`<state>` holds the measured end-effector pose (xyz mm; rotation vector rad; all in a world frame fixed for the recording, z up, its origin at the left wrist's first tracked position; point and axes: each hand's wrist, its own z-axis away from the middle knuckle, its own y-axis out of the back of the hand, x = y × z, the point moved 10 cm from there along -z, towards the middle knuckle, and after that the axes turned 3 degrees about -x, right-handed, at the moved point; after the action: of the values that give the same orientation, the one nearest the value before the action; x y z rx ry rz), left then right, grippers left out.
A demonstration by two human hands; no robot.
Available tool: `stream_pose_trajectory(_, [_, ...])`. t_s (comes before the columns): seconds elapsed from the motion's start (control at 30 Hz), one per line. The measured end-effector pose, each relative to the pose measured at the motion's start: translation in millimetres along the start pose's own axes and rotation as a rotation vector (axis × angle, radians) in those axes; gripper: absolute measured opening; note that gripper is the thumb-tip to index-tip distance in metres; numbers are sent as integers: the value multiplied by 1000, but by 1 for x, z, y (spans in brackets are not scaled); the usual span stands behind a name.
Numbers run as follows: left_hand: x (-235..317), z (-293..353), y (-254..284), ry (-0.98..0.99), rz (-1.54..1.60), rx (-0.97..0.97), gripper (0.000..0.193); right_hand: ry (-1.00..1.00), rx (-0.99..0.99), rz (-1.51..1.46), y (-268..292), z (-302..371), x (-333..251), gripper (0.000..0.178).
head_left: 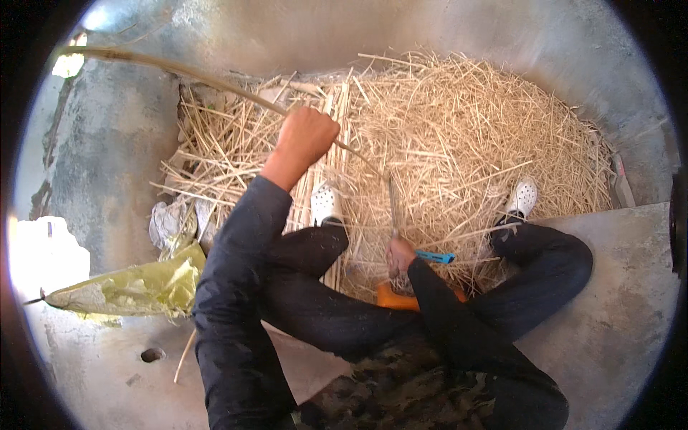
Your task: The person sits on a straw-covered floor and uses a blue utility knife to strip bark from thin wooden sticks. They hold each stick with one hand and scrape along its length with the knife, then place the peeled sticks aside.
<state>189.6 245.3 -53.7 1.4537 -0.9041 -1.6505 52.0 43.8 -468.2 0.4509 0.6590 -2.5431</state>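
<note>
My left hand [308, 136], raised at the left of centre, is closed round a long, thin, pale brown stalk [193, 73]. The stalk runs from the upper left through the fist, and its thinner end slopes down toward the middle. Low in front of my body, my right hand [400, 256] is closed on a knife with a narrow metal blade [392, 204] pointing upward. The blade's tip is close to the stalk's thin end; whether they touch I cannot tell. A bright blue handle [435, 256] sticks out to the right of this hand; whether it belongs to the blade is unclear.
Dry straw-like scraps [459, 136] are heaped between and beyond my feet in white clogs [326, 203]. Longer stalks [229, 143] lie at the left. An orange object [396, 297] is below my right hand. A yellow sack [132, 288] lies left, near a round hole [153, 355].
</note>
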Motion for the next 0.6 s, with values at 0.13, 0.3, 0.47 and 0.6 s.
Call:
stream_pose_trajectory(0.13, [-8, 12, -6, -5, -25, -4, 13, -98, -347, -394, -20, 26, -23, 17])
stream_pose_trajectory(0.3, [-92, 87, -56, 271, 89, -211, 19, -14, -290, -261, 2, 115, -38, 20])
stream_pose_trajectory(0.47, [-173, 169, 14, 598, 324, 216, 16, 179, -30, -126, 47, 189, -43, 6])
stream_pose_trajectory(0.6, [-192, 178, 63, 745, 931, 768, 24, 259, 17, -158, 65, 180, -54, 6])
